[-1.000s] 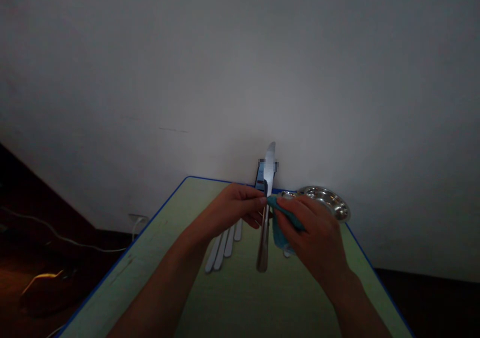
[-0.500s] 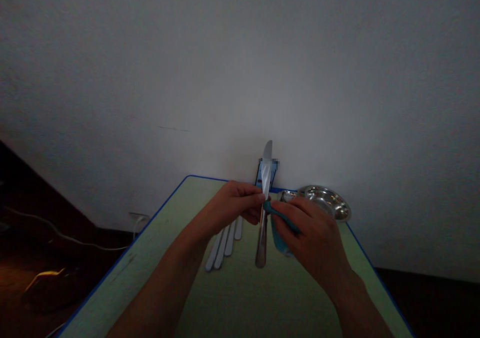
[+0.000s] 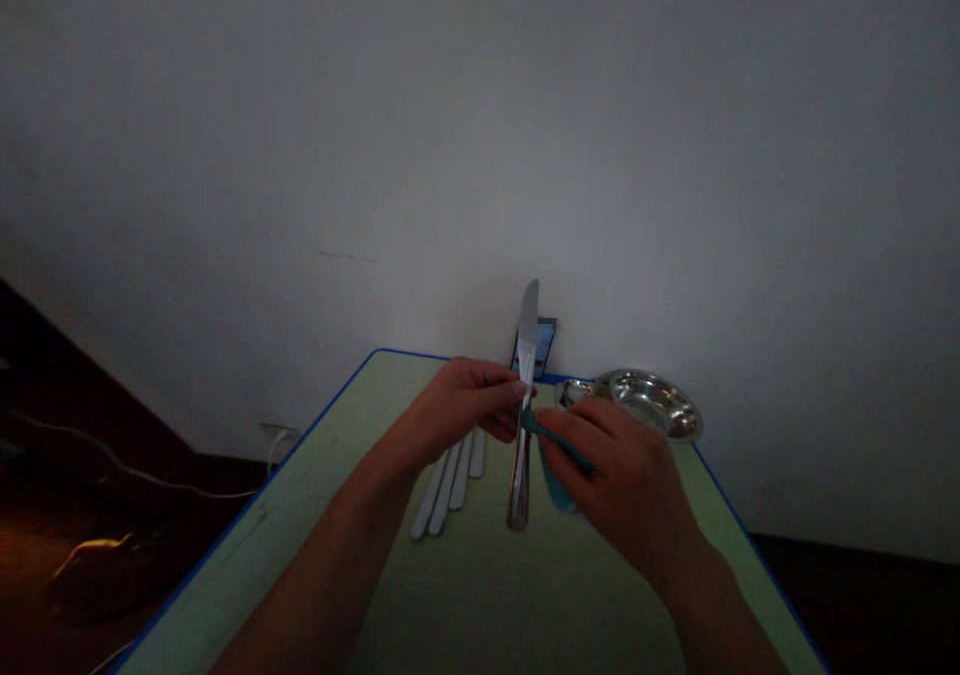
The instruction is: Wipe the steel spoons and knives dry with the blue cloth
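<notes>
Fingers point(image 3: 491, 387) of the left hand point(image 3: 454, 410) pinch a knife point(image 3: 523, 425) upright above the table point(image 3: 247, 545); right-hand fingers point(image 3: 574, 430) press a cloth point(image 3: 553, 480) against it, and a slip along the blade point(image 3: 528, 330) could cut them.

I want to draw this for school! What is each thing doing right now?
Left hand: gripping the knife.
Table knife: upright, blade up.
Right hand: holding the cloth.
Teal cloth: bunched, touching the knife.
Steel dish: lying near the far table edge, shiny.
Cutlery handles: lying side by side.
</notes>
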The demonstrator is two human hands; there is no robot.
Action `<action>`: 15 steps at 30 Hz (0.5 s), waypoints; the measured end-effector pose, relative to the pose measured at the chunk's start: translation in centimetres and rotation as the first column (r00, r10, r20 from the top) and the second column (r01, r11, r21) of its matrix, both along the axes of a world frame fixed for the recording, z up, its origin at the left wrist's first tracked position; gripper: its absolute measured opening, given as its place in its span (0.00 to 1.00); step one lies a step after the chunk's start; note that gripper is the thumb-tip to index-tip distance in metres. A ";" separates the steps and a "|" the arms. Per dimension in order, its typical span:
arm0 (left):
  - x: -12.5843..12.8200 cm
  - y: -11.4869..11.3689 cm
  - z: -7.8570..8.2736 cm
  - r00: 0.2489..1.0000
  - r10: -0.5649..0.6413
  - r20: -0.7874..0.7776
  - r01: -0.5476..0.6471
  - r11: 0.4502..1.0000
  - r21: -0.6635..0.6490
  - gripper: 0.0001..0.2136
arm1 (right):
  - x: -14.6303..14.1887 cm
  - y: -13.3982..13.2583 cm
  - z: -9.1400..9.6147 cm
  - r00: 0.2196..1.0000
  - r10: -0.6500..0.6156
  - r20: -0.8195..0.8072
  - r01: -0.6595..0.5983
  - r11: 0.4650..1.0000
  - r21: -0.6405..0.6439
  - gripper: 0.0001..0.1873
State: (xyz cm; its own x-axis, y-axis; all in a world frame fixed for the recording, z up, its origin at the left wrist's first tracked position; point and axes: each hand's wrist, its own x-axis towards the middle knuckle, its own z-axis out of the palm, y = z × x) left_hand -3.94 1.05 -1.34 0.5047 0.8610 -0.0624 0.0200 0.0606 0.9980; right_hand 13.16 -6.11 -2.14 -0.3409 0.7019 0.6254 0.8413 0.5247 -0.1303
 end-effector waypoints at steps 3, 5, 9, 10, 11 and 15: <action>0.0 0.1 -0.1 1.000 0.028 -0.011 -0.028 1.000 0.006 0.08 | 0.0 -0.1 -0.1 1.000 0.023 0.017 -0.023 1.000 -0.014 0.09; 0.0 0.1 -0.1 0.999 0.044 -0.020 -0.044 0.999 0.012 0.08 | 0.0 -0.2 -0.1 0.999 0.037 0.031 -0.036 0.999 -0.023 0.09; 0.0 0.1 0.0 0.997 0.068 -0.022 -0.068 0.998 0.017 0.08 | 0.0 -0.3 -0.1 0.996 0.055 0.065 -0.052 0.998 -0.042 0.09; 0.0 0.1 0.0 0.997 0.074 -0.022 -0.074 0.997 0.016 0.08 | 0.0 -0.4 -0.1 0.995 0.061 0.073 -0.057 0.997 -0.053 0.09; 0.0 0.2 0.0 0.997 0.076 -0.023 -0.076 0.997 0.013 0.08 | 0.1 -0.4 0.0 0.994 0.067 0.082 -0.062 0.996 -0.066 0.09; 0.0 0.3 -0.1 0.996 0.085 -0.023 -0.084 0.996 0.012 0.08 | 0.2 -0.7 0.0 0.991 0.086 0.107 -0.075 0.992 -0.104 0.08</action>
State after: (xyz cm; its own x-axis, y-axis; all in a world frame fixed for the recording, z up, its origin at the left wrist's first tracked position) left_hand -3.94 1.36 -1.42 0.4287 0.9012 -0.0636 0.0382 0.0523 0.9979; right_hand 13.33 -6.77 -2.12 -0.4620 0.7262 0.5092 0.8090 0.5803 -0.0936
